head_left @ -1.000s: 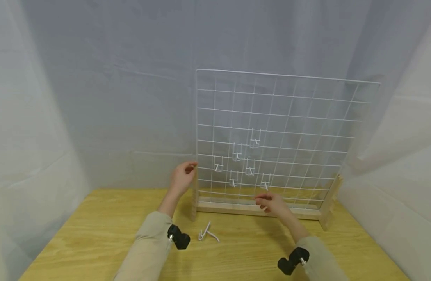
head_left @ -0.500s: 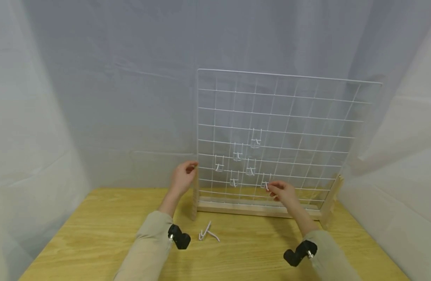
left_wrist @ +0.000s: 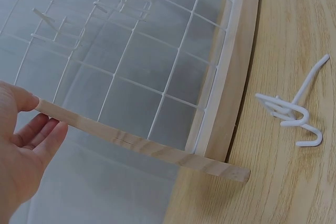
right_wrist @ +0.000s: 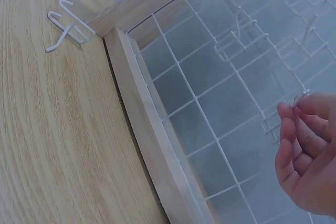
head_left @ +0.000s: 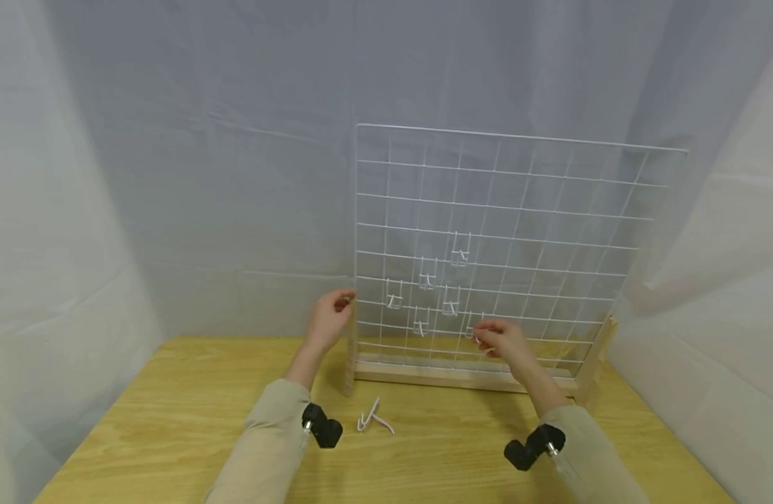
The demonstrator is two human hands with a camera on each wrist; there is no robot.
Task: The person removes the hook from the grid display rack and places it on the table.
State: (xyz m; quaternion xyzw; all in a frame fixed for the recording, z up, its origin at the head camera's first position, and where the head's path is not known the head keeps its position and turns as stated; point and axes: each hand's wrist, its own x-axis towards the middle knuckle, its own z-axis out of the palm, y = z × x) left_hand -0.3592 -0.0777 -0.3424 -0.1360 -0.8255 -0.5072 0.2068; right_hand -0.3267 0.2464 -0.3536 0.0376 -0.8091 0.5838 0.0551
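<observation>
A white wire grid panel [head_left: 519,136] stands upright in a wooden stand. At its left side, my left hand [head_left: 328,318] pinches the top of the wooden side post [left_wrist: 147,145] between thumb and fingers. My right hand [head_left: 505,344] is at the lowest right white wire hook [right_wrist: 269,124] on the grid, thumb and forefinger pinching its prong; the fingertips hide most of that prong. Up and to the left, several like hooks hang from the grid, among them a hook [head_left: 421,327] in the same low row.
A loose white wire hook [head_left: 374,418] lies on the wooden table [head_left: 141,427] in front of the stand's left end. The stand's wooden base bar [head_left: 424,375] runs along under the grid. Behind hangs a grey curtain [head_left: 235,175].
My right hand has risen from below the lowest right hook to its prong, then shifted slightly left and now pinches it. The left hand stays on the post.
</observation>
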